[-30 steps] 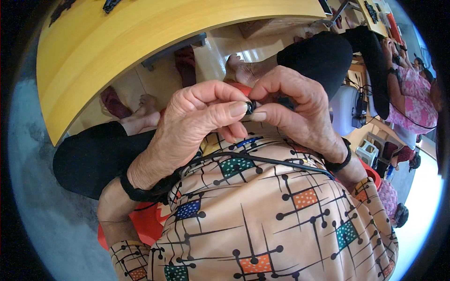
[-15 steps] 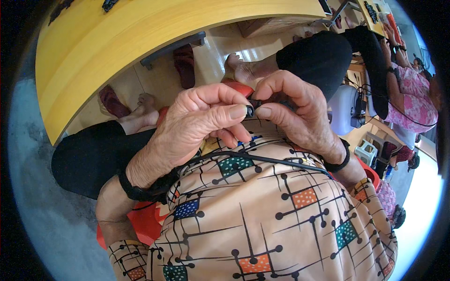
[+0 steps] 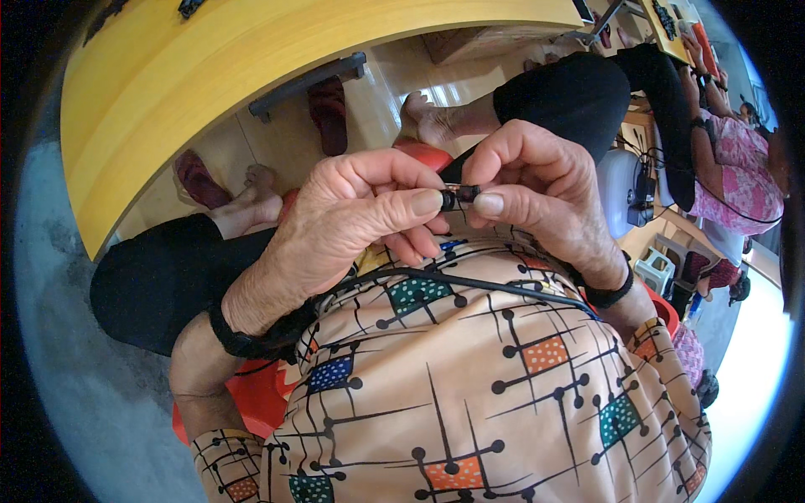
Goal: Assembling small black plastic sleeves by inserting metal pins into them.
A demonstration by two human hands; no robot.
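Observation:
Both hands meet above my lap, their fingertips close together. My left hand (image 3: 360, 201) pinches a small black round part (image 3: 449, 199) between thumb and forefinger. In a like pinch, my right hand (image 3: 537, 184) holds a second small dark piece (image 3: 470, 193), right beside the first. A thin shiny bit shows between the two pieces; whether they are joined I cannot tell. Their exact kind is too small to make out. Behind the fingers lies my patterned shirt (image 3: 436, 377), with a black cable (image 3: 470, 285) running across it.
A yellow table (image 3: 251, 59) curves across the far side, with small dark items (image 3: 190, 7) on its edge. Red seat parts (image 3: 256, 402) show beneath me. At the right are a person in a pink patterned top (image 3: 738, 180), cables, a pale container (image 3: 616, 189) and a stool (image 3: 654, 270).
My right hand has shifted slightly right and turned, so its dark piece shows more. The black part in my left fingers has turned, and the two pieces now lie nearly in line.

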